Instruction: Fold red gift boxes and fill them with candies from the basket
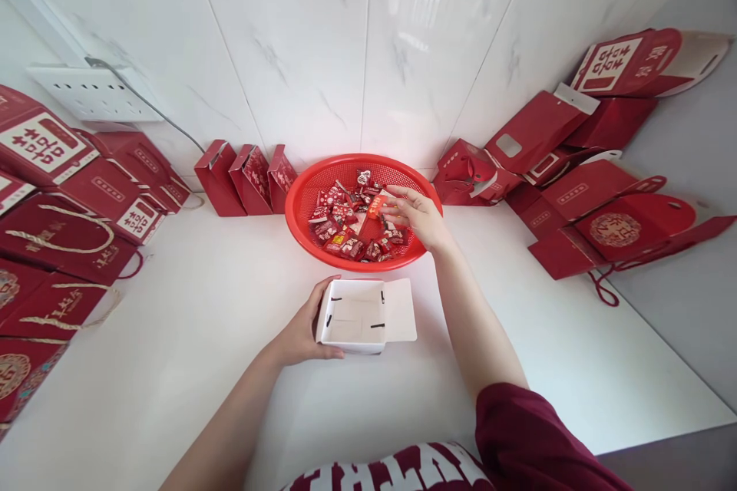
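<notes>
My left hand grips the left side of a white open box, fingers behind it and thumb at its front corner. The box faces up with its flap folded out to the right; inside are short dark strips and no sweets. My right hand reaches over the right rim of a red plastic basket, fingers stretched out and slightly apart. Its fingertips are at an orange-red packet; whether they touch it I cannot tell. Red wrapped candies lie heaped around that packet.
Red gift bags and boxes are stacked at the left, below a wall socket with a grey cable. Several narrow red boxes stand left of the basket. More red boxes are piled at the right. A tiled wall rises behind.
</notes>
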Demonstrator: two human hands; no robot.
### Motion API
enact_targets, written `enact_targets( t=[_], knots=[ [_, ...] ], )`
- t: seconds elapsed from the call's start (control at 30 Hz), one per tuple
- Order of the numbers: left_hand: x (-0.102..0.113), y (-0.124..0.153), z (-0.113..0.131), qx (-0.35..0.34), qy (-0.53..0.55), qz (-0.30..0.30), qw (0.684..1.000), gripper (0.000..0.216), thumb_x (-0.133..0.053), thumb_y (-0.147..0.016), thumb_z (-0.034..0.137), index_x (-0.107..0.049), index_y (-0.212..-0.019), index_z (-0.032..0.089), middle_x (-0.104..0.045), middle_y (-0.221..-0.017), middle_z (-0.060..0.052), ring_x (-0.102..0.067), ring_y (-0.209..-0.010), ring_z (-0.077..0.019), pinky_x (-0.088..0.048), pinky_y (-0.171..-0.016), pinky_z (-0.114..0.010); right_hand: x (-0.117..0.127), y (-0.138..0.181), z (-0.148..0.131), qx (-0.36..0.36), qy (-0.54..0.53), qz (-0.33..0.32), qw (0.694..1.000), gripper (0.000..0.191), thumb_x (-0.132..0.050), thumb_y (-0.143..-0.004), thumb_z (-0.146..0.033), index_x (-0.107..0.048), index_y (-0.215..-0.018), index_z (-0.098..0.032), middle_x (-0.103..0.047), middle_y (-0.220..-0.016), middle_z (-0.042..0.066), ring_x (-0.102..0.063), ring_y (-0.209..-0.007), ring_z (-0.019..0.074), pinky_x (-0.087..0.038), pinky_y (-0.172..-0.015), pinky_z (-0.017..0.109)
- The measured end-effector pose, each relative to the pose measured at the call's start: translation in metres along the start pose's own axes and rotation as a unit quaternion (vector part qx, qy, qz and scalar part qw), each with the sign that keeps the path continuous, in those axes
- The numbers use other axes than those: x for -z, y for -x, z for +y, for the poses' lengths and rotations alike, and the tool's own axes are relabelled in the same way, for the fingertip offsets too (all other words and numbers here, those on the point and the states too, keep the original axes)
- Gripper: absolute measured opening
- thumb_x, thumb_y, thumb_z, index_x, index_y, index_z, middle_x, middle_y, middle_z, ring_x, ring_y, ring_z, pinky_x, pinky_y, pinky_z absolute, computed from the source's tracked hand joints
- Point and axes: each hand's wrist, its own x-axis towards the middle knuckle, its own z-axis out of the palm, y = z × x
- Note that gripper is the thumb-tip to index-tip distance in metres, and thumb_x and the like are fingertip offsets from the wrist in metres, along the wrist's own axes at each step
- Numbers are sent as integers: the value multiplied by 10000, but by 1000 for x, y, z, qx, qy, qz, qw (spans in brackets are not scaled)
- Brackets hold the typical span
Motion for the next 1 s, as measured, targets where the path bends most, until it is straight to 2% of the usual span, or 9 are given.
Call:
enact_targets(
  t=[0.1, 0.17, 0.23, 0.4, 0.5, 0.6, 0.73, 0.83, 1.0],
  knots=[
    [1, 0, -1, 2, -5, -3, 1000, 1122, -893, -626, 438, -209, -1501, 272, -329, -1528, -162, -341, -1413, -398, -313, -1149, -528, 3, -1, -1, 7, 29, 8, 1000, 360, -501, -950, -333, -528, -1294, -230, -655, -1257, 87, -704, -1020, 162, -580, -898, 337],
    [1, 0, -2, 3, -6, -3, 1000, 1125, -893, -625, 440, -207, -1502, 280, -334, -1525, -159, -350, -1407, -396, -320, -1144, -527, 7, -6, -3, 3, 147, -24, 989, 351, -379, -982, -266, -515, -1302, -219, -644, -1289, 98, -698, -1039, 167, -583, -870, 338],
    [1, 0, -2, -2, -7, -1, 1000, 1123, -892, -626, 441, -208, -1503, 285, -332, -1528, -155, -352, -1406, -393, -322, -1143, -524, 12, -15, -3, -8, 296, -81, 952, 356, -347, -959, -173, -580, -1226, -207, -664, -1266, 86, -680, -1074, 179, -568, -877, 334],
    [1, 0, -2, -5, -13, 2, 1000, 1132, -894, -617, 455, -220, -1508, 272, -340, -1524, -159, -343, -1411, -403, -328, -1141, -527, 16, -44, 15, -60, 459, -156, 872, 67, -665, -748, -134, -691, -762, -195, -756, -900, 103, -701, -907, 274, -537, -827, 361],
    [1, 0, -2, -3, -15, 8, 1000, 1145, -894, -608, 477, -220, -1509, 268, -334, -1529, -164, -337, -1415, -411, -327, -1141, -528, 12, -53, 28, -84, 495, -203, 841, 167, -815, -617, -196, -648, -614, -216, -700, -638, 50, -689, -685, 235, -536, -686, 308],
    [0, 0, -1, 0, -9, 4, 1000, 1140, -895, -609, 468, -217, -1505, 276, -348, -1521, -159, -350, -1409, -401, -319, -1146, -530, 8, -50, 25, -87, 495, -256, 826, 235, -877, -504, -192, -664, -598, -226, -652, -554, -14, -653, -575, 190, -521, -627, 275],
    [0, 0, -1, 1, 2, 0, 1000, 1133, -893, -623, 437, -201, -1508, 286, -332, -1530, -159, -342, -1417, -392, -313, -1146, -538, 5, -32, 4, -20, 457, -256, 851, 226, -792, -678, -222, -743, -897, -237, -753, -900, 5, -698, -852, 197, -517, -834, 295],
    [0, 0, -3, -2, 6, 4, 1000, 1142, -898, -620, 428, -203, -1514, 277, -314, -1536, -170, -325, -1425, -397, -305, -1148, -547, 2, -14, -7, 46, 374, -225, 899, 312, -655, -842, -284, -667, -1148, -222, -690, -1224, 34, -647, -1102, 190, -472, -984, 320],
    [0, 0, -4, -2, 12, 7, 1000, 1145, -903, -612, 432, -213, -1514, 284, -332, -1528, -162, -337, -1418, -401, -320, -1144, -545, -1, 1, -5, 75, 244, -195, 947, 310, -677, -809, -254, -671, -1112, -190, -689, -1215, 62, -638, -1137, 217, -457, -1034, 367]
  ],
)
